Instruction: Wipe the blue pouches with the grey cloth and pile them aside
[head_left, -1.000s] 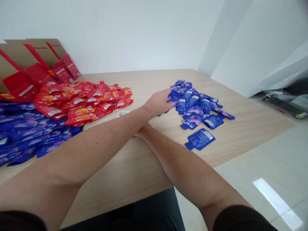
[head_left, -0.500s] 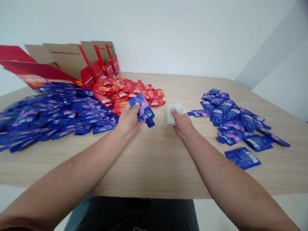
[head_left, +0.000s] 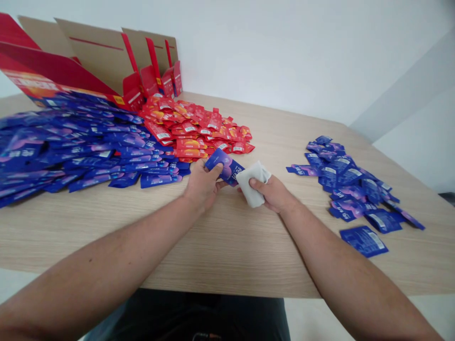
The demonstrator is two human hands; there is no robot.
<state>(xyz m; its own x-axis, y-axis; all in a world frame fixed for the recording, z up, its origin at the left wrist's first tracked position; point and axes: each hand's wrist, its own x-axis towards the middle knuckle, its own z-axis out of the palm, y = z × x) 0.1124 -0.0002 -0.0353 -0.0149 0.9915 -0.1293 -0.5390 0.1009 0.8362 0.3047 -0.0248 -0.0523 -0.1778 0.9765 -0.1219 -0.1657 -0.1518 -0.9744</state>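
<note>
Between thumb and fingers, my left hand [head_left: 206, 182] grips a blue-and-purple sachet [head_left: 223, 166] with white lettering. My right hand [head_left: 272, 192] is closed round a folded white cloth [head_left: 252, 187]. The cloth meets the right end of the sachet and hides that end, above the middle of the table. Some fingertips of my right hand are hidden behind the cloth. Just left of my left hand lies a big heap of blue sachets [head_left: 106, 147]. Behind it are piled red sachets [head_left: 199, 128].
Open red cardboard boxes [head_left: 95, 57] stand at the back left against the wall. A smaller spread of blue sachets [head_left: 341, 170] lies on the right of the wooden table [head_left: 227, 255], one [head_left: 364, 240] apart at its near side.
My hands have come together. The sachet in my left hand has turned and moved right, and the cloth in my right hand has tilted and now touches it. The view has shifted slightly.
</note>
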